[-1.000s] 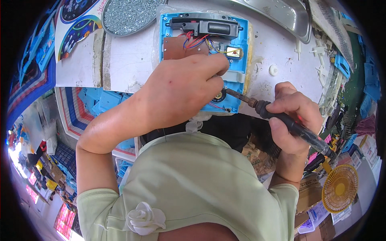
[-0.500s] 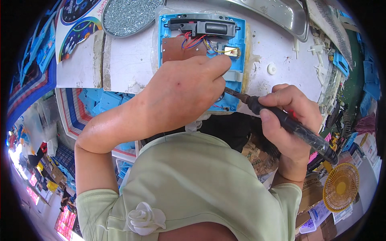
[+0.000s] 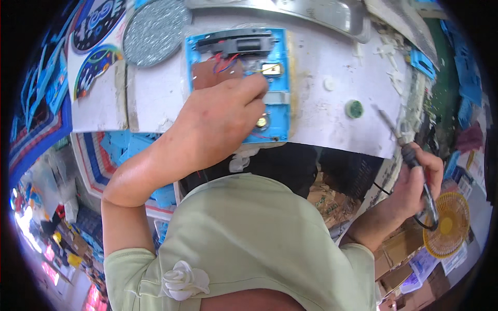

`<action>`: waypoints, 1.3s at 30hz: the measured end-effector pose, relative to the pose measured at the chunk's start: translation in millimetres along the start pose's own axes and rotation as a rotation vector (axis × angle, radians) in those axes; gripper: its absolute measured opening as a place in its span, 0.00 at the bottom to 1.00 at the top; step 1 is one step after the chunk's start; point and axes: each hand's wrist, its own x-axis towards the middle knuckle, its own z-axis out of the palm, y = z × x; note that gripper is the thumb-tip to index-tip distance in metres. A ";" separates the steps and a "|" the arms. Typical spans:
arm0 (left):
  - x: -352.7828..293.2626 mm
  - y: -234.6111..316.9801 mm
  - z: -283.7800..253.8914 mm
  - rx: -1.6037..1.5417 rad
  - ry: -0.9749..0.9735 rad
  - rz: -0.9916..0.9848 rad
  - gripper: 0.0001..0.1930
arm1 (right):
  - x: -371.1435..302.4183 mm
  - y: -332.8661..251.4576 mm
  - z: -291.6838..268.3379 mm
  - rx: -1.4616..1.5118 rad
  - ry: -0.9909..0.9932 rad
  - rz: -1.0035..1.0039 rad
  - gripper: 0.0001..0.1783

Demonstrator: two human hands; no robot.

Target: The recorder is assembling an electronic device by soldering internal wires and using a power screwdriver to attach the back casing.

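Observation:
In front of me on the table lies a blue plastic casing (image 3: 278, 115). It holds a brown circuit board (image 3: 205, 75), a black bar-shaped part (image 3: 249, 45), red and blue wires, and a small metal part (image 3: 271, 69) crossed by a yellow wire. My left hand (image 3: 220, 114) is closed over the casing's middle; its fingertips and whatever they pinch are hidden. Out to the right, my right hand (image 3: 417, 181) grips a soldering iron (image 3: 392, 127), its metal tip pointing up and left, apart from the casing. A small green-filled pot (image 3: 354, 109) sits between them.
A round tray of screws (image 3: 155, 33) stands at the far left, a steel tray (image 3: 332, 22) at the back. A white round cap (image 3: 329, 84) and white plastic pieces (image 3: 386, 50) lie right. Blue parts fill a crate (image 3: 96, 163); a yellow basket-like object (image 3: 447, 228) is lower right.
My right hand has drawn the soldering iron away from the casing to the right, with its tip now raised. The green pot is uncovered. My left hand stays at the casing.

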 end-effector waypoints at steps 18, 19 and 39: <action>0.3 0.2 -0.8 -0.004 0.015 0.022 0.12 | 57.4 91.9 -171.3 -0.244 0.729 0.173 0.10; -3.3 -2.7 -0.8 -0.039 0.027 0.027 0.12 | 58.0 106.9 -195.3 -0.155 0.678 0.282 0.14; -35.3 -16.7 6.0 -0.237 0.463 -0.091 0.13 | -17.4 -7.6 174.5 -0.486 -0.586 -0.514 0.13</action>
